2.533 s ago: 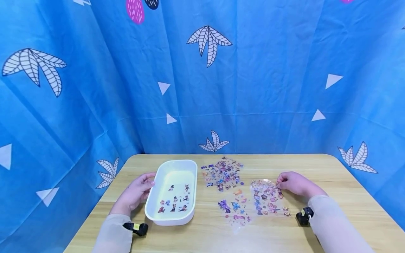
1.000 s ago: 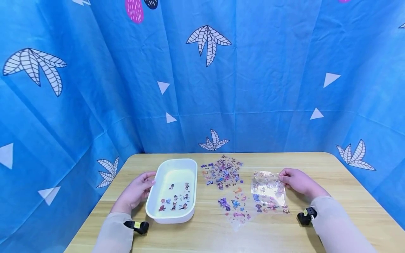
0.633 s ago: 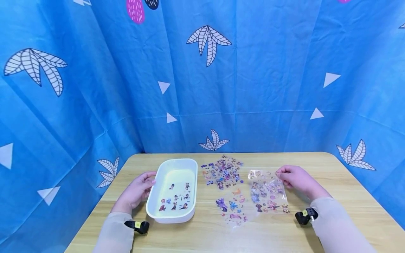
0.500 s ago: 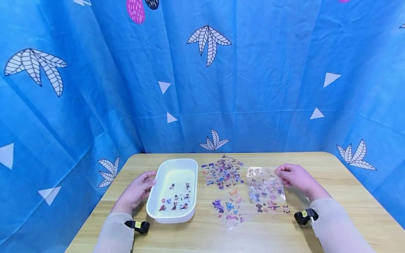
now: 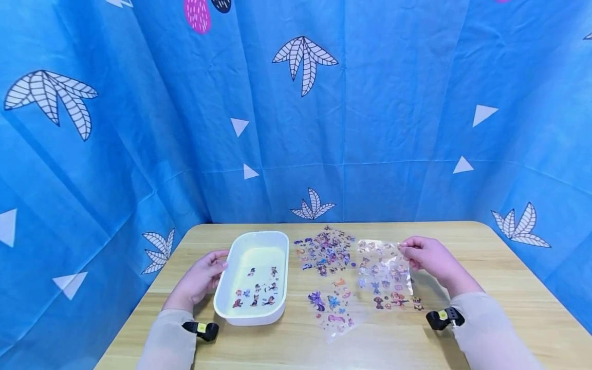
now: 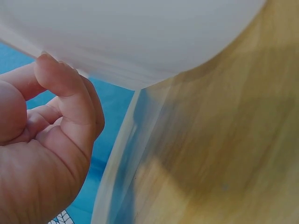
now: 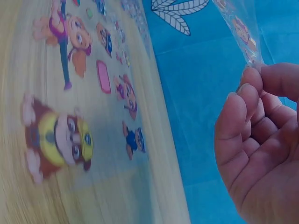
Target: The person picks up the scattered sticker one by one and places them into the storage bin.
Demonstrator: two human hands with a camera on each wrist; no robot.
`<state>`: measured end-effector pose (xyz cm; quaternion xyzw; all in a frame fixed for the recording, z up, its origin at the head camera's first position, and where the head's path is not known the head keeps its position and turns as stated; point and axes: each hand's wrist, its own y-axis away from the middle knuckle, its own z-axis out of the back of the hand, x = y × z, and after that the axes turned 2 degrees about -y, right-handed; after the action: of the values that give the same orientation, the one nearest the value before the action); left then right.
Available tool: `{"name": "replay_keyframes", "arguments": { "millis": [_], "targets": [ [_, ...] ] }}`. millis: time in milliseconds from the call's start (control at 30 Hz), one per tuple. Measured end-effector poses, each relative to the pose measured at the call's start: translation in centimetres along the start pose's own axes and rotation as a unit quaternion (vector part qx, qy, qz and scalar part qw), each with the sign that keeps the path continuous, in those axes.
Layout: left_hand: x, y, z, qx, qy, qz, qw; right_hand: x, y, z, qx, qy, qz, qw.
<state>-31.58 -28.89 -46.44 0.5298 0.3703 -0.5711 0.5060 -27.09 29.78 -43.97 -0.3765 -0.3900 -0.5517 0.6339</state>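
Observation:
My left hand [image 5: 203,280] grips the left rim of a white plastic tub [image 5: 217,308]. The left wrist view has its curled fingertips [image 6: 60,77] against the tub's side [image 6: 140,42]. Between thumb and fingers, my right hand [image 5: 430,259] pinches the upper right corner of a clear sticker sheet [image 5: 381,264], tilted above the table. In the right wrist view a strip of that sheet [image 7: 240,30] hangs from the fingertips. Under it lies another clear sheet with cartoon dog stickers [image 5: 398,299], partly covered; a dog in a yellow cap [image 7: 63,137] shows close up.
Several stickers [image 5: 254,288] show inside the tub. A dense patch of small stickers [image 5: 326,252] lies at the back middle of the wooden table [image 5: 296,349]. Nearer the front is a clear sheet with pony stickers [image 5: 335,308]. A blue curtain [image 5: 393,128] stands behind.
My right hand has lifted the clear sticker sheet off the one beneath and carried it left and slightly back. The pony sheet has shifted a little left. My left hand stays on the tub.

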Motion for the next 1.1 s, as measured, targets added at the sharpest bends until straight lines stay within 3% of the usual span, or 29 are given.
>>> {"name": "replay_keyframes", "arguments": {
  "millis": [1100],
  "targets": [
    [0.1, 0.1, 0.0, 0.000, 0.005, -0.002, 1.0000, 3.6, -1.2, -5.0, 0.009, -0.064, 0.024, 0.998]
  ]
}}
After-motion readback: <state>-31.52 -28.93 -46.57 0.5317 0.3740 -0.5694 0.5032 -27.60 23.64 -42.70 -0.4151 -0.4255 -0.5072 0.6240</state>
